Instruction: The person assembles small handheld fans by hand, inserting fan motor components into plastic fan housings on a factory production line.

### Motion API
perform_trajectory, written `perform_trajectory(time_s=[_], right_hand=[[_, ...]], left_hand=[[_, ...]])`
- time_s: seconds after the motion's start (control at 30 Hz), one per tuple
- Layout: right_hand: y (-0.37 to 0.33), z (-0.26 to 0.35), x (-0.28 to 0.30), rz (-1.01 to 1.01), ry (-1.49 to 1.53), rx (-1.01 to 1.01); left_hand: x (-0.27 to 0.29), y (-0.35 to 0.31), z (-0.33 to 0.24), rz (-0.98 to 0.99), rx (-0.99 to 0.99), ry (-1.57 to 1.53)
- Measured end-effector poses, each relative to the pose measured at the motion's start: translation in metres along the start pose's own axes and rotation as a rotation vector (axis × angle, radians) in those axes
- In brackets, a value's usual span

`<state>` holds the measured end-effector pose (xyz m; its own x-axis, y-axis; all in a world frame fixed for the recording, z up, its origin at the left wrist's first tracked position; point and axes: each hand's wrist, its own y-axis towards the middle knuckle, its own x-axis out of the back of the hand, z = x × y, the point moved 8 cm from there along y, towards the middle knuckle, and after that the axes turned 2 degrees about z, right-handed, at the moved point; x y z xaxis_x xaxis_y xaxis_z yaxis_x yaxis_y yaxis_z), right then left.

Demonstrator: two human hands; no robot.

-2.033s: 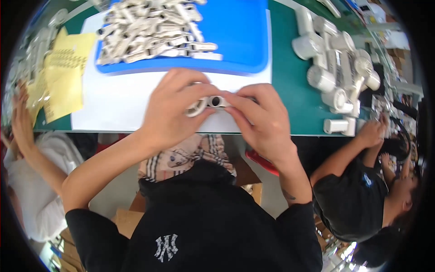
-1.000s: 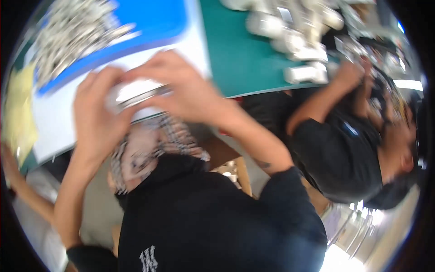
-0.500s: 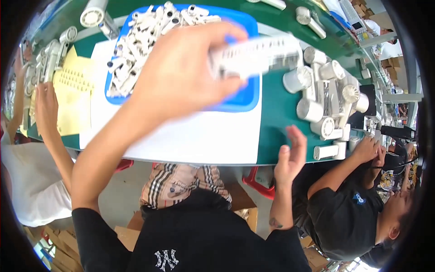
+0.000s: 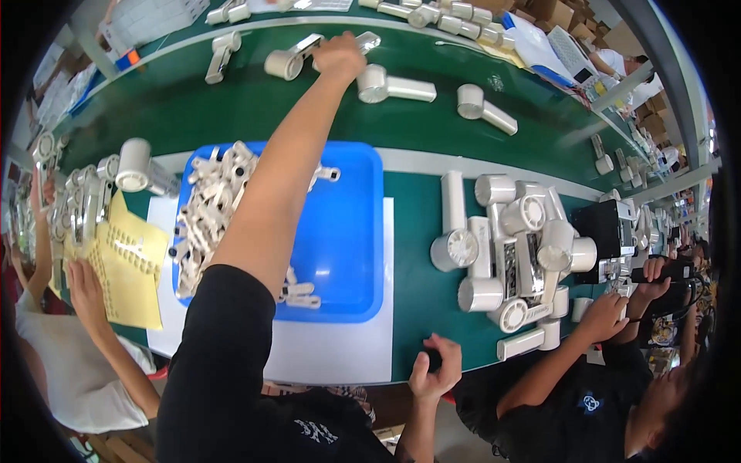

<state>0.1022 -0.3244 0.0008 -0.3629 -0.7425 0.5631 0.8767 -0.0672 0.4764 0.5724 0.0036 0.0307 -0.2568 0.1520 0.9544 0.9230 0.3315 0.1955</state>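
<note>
My left hand [image 4: 340, 57] reaches far over the green belt, its fingers closed on a handheld fan [image 4: 369, 42]; only a shiny pale part of it shows beyond the fingers. Close beside it on the belt lie a white fan with its handle to the right [image 4: 373, 83] and another fan [image 4: 285, 65] on the left. My right hand [image 4: 437, 370] is held at the table's near edge, thumb and loosely bent fingers apart, with nothing in it. Under my left forearm stands a blue tray [image 4: 340, 239]; small white plastic parts [image 4: 212, 201] are heaped in its left side.
A pile of white handheld fans [image 4: 525, 262] lies right of the tray. White paper [image 4: 332, 347] lies under the tray, and yellow sheets [image 4: 135, 270] lie to its left. Co-workers sit on both sides, their hands [image 4: 606, 316] at the table. More fans [image 4: 482, 108] lie along the belt.
My left hand has moved from above the tray to the far belt. My right hand shows lower in the picture. The view has shifted, showing more of the belt.
</note>
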Motion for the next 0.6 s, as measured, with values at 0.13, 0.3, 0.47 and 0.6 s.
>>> perform_trajectory(time_s=[0.13, 0.3, 0.47, 0.6], right_hand=[[-0.001, 0.0, 0.001, -0.015, -0.032, -0.013], [0.002, 0.001, 0.002, 0.0, -0.037, -0.013], [0.011, 0.011, -0.005, 0.046, -0.062, 0.036], [0.019, 0.013, -0.006, 0.107, -0.096, -0.022]], left_hand=[[-0.02, 0.028, -0.012, 0.054, -0.078, -0.204], [-0.014, -0.008, -0.082, 0.096, -0.556, -0.062], [-0.001, -0.052, -0.074, 0.188, -0.627, 0.049], [0.089, -0.098, -0.077, 0.067, -0.68, -0.226]])
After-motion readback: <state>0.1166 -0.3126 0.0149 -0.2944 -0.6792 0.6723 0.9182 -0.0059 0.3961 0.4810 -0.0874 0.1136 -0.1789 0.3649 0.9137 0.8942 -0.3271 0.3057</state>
